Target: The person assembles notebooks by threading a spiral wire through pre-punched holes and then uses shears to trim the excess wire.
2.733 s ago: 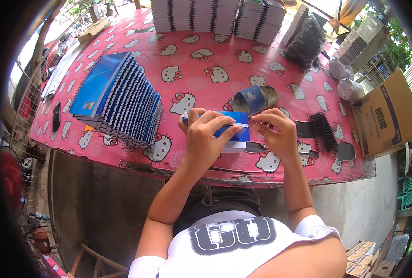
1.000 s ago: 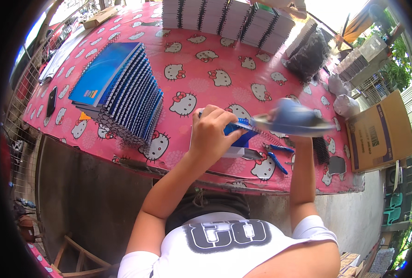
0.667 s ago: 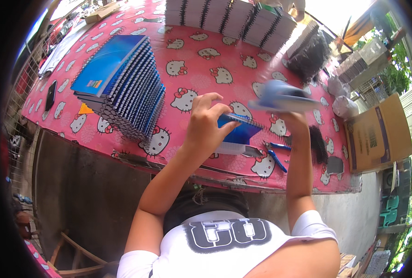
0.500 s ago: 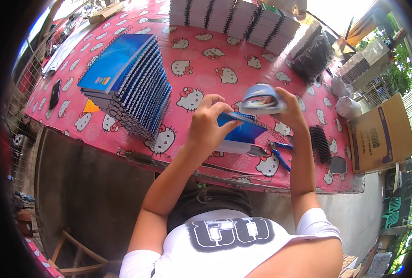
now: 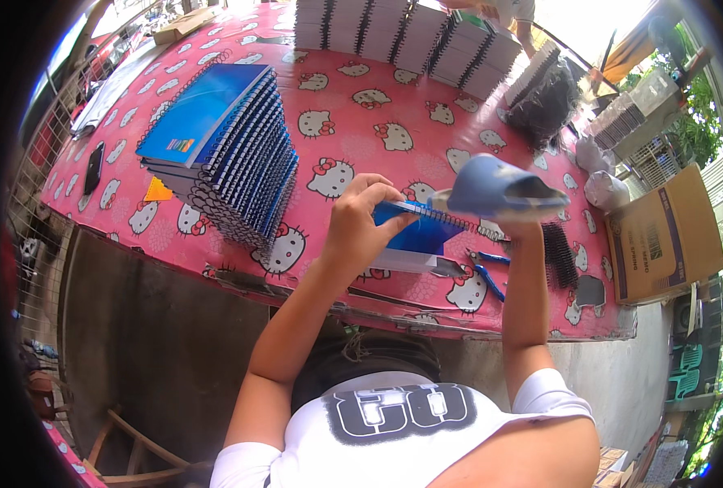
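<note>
My left hand (image 5: 363,218) pinches the top edge of a blue-covered notebook (image 5: 430,234) by its left end. A black spiral coil (image 5: 451,220) runs along that edge and sticks out past the right end. My right hand (image 5: 524,231) grips a grey-blue slipper (image 5: 495,189), raised above the coil's right end and blurred by motion. The slipper hides most of the right fingers. Blue-handled pliers (image 5: 488,275) lie on the table just right of the notebook.
A tall stack of blue spiral notebooks (image 5: 207,114) stands at left, beside a phone (image 5: 95,168). Black coils (image 5: 560,255) and a cardboard box (image 5: 666,236) are at right. White spiral-bound stacks (image 5: 377,31) line the pink table's (image 5: 329,106) far side, where another person stands.
The slipper has swung right and turned, so its outer upper faces me and covers my right hand. My left hand stays on the notebook's edge.
</note>
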### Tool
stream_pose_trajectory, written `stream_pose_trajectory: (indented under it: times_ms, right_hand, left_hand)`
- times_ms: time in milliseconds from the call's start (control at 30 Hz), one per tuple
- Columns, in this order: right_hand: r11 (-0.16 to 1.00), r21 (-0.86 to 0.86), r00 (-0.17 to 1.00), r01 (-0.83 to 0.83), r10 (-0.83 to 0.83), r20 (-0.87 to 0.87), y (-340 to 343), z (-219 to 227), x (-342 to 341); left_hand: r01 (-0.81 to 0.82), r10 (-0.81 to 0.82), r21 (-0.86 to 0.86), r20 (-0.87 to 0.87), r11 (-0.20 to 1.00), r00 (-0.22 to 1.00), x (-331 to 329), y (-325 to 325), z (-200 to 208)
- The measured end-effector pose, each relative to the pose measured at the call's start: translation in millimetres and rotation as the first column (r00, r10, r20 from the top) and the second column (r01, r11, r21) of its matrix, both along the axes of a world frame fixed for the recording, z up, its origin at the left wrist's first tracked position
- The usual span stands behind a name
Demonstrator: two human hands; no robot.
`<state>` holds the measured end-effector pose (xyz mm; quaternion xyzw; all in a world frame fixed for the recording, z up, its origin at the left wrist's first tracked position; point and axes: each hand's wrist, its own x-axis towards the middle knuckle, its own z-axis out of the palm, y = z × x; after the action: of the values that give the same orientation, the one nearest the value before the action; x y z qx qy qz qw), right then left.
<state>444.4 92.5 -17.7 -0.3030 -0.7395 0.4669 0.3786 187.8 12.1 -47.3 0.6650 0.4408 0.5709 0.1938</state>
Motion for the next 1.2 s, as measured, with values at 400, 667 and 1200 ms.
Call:
stream_pose_trajectory:
  times_ms: [400,667,1200]
  right_hand:
    - [0.996,-0.074,0.998,-0.058,0.056,-0.026,-4.2,7.7,-23.8]
    - [0.983,0.134,0.981,0.127,-0.145,0.13,-13.8,14.2,-50.4]
    - [0.983,0.138,0.946,0.121,-0.156,0.284,17.7,-5.8,-56.7]
  left_hand:
    - [0.128,-0.057,-0.247,0.276,0.96,0.96,-7.4,3.0,-19.8]
    - [0.182,-0.068,-0.219,0.444,0.958,0.893,-8.6,13.3,-21.7]
    - [0.207,-0.095,-0.131,0.578,0.97,0.811,-13.2,8.2,-35.3]
